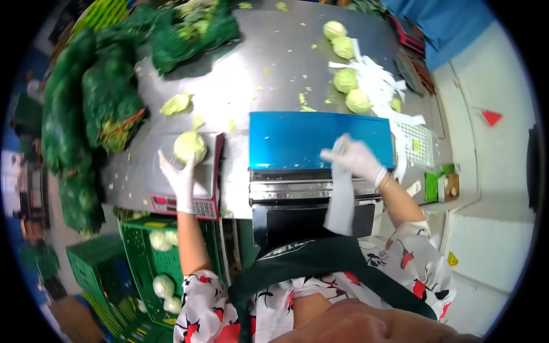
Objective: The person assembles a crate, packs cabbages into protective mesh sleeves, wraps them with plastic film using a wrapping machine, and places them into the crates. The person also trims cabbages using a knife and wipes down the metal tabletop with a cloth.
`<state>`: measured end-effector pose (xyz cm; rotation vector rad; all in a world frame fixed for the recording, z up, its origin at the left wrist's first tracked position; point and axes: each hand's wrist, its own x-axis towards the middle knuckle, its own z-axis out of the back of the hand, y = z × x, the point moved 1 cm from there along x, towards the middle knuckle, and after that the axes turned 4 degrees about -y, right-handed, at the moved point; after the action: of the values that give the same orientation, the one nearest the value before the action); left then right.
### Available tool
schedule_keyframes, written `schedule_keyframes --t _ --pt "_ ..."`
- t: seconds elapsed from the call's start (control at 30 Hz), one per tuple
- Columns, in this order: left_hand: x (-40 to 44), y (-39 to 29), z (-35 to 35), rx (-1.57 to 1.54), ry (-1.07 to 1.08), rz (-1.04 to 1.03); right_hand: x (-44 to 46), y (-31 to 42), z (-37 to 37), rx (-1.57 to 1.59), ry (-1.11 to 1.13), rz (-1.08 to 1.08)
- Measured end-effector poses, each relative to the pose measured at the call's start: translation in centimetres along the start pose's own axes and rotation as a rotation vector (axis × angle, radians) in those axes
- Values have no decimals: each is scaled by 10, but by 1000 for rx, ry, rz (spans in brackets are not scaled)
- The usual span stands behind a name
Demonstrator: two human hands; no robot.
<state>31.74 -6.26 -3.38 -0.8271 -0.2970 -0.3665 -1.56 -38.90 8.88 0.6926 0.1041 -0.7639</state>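
My left hand, in a white glove, reaches over a red-edged digital scale with its fingers spread. A pale green cabbage sits on the scale's plate, right at my fingertips; the thumb appears to touch its lower side, without a grip around it. My right hand, also gloved, pinches the top end of a long white strip. The strip hangs down across a machine with a blue lid and metal front rollers; its material is unclear.
Several cabbages lie at the back right beside a pile of white strips. Green net sacks fill the left side. Below the steel table, a green crate holds wrapped cabbages. Loose leaves are scattered about.
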Motion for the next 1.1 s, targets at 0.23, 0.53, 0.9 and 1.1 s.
schedule_keyframes --t 0.23,0.53,0.9,1.1 --pt "46 35 -45 -345 326 330 140 -146 86 -415 -226 -312" --pt "49 39 -37 -173 322 371 250 -217 46 -498 -70 -297" --pt "-7 -112 -40 -948 423 528 145 -163 109 1319 303 -156" --pt "-88 -218 -110 -631 509 -67 59 -82 86 1109 542 -68"
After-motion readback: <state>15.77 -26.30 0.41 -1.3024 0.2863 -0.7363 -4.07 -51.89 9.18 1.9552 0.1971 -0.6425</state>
